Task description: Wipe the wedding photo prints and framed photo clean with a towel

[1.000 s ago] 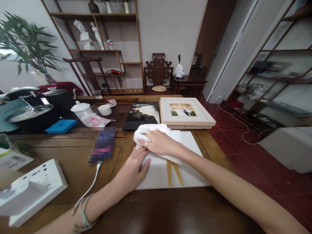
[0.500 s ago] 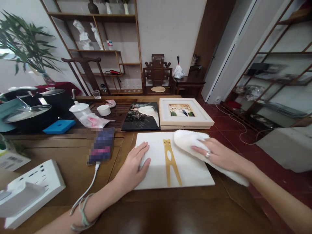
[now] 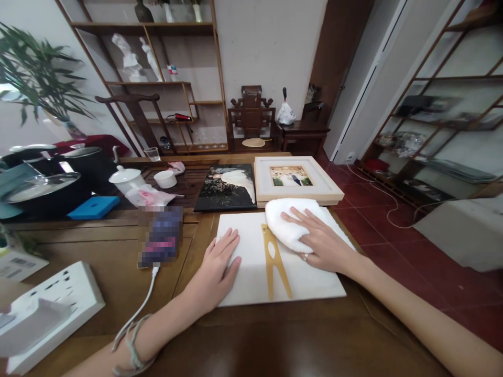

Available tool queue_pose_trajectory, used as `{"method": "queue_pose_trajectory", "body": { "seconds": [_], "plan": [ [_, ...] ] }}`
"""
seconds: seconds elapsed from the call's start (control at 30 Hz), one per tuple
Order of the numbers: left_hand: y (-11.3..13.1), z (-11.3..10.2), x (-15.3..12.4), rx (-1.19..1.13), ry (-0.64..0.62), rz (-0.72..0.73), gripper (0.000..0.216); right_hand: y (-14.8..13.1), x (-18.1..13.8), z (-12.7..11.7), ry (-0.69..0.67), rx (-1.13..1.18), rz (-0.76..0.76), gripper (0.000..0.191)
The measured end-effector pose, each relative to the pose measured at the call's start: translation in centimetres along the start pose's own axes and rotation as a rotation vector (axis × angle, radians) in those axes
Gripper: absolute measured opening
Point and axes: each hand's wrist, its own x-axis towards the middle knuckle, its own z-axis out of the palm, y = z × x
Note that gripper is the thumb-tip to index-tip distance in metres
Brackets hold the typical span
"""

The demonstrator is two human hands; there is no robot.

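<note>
A white board (image 3: 251, 285) lies flat on the wooden table. On it is a gold piece with two long legs and an oval hole (image 3: 275, 272), its top end partly covered. My left hand (image 3: 218, 267) rests on the board's left side, fingers stretched out and holding nothing. My right hand (image 3: 322, 238) has a folded white towel (image 3: 285, 214) under its fingers, pressed onto the board's upper right part. The towel touches the top of the gold piece and trails back beneath the hand.
Behind the board lie a dark photo panel (image 3: 226, 188) and a pale framed picture (image 3: 334, 198). To the left are a phone (image 3: 161, 241) on a white cable, a power strip (image 3: 74, 309), a blue box (image 3: 94, 208), a white teapot (image 3: 126, 178) and a pot (image 3: 47, 191).
My right hand has slid the towel leftward across the board, onto the top of the gold piece. My left hand stays in place on the board.
</note>
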Motion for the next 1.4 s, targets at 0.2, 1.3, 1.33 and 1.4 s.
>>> {"method": "queue_pose_trajectory", "body": {
  "seconds": [0.2, 1.3, 1.33, 1.4],
  "plan": [
    [0.0, 0.1, 0.0, 0.009, -0.004, -0.009, 0.045, -1.1, -0.8, -1.1, -0.115, 0.113, 0.05, 0.024],
    [0.2, 0.0, 0.1, 0.024, -0.02, -0.004, 0.046, -5.4, -3.8, -7.7, -0.515, 0.359, 0.105, 0.044],
    [0.2, 0.0, 0.1, 0.022, -0.02, -0.004, 0.045, -6.0, -4.2, -8.2, -0.531, 0.387, 0.074, 0.049],
    [0.2, 0.0, 0.1, 0.015, -0.021, -0.003, 0.045, -6.5, -4.7, -8.5, -0.531, 0.421, 0.022, 0.057]
  ]
}}
